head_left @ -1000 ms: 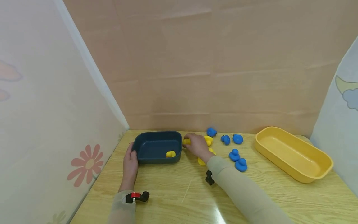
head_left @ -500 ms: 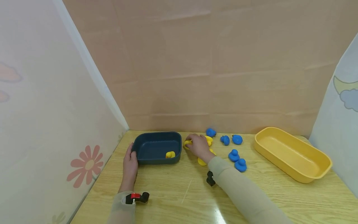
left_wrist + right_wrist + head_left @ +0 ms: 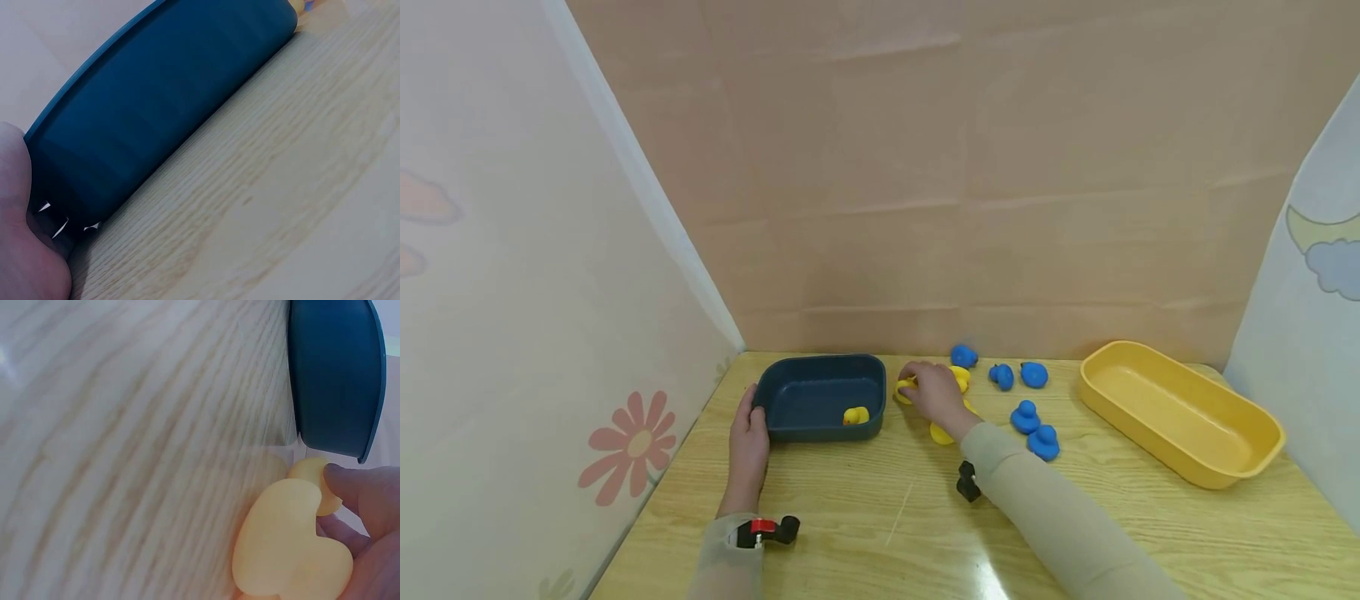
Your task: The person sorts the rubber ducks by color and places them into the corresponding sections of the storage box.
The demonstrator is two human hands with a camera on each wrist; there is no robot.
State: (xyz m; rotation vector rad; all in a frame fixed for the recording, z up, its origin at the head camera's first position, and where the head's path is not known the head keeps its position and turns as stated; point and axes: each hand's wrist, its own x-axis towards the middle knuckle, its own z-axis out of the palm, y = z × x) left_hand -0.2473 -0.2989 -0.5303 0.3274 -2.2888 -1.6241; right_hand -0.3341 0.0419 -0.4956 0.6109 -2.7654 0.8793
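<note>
At the left end of a dark blue bin (image 3: 820,434), my left hand (image 3: 748,443) grips the side, thumb at the rim. One yellow rubber duck (image 3: 856,416) lies inside the bin near its right front corner. Just right of the bin, my right hand (image 3: 934,393) pinches another yellow duck (image 3: 905,392) between thumb and fingers. In the right wrist view the thumb presses the held duck (image 3: 305,470), low by the wood surface. A bigger-looking yellow duck (image 3: 275,540) stands nearer that camera. More yellow ducks (image 3: 942,434) are partly hidden under the right hand and wrist.
Several blue rubber ducks (image 3: 1025,417) lie right of the right hand, some near the back wall. A yellow bin (image 3: 1165,442) stands slanted at the far right of the wooden table (image 3: 850,517). A papered wall (image 3: 880,208) closes off the back.
The right hand with its duck has shifted slightly right and down, a little away from the dark blue bin's edge; the duck has turned in its fingers. The left hand keeps its hold.
</note>
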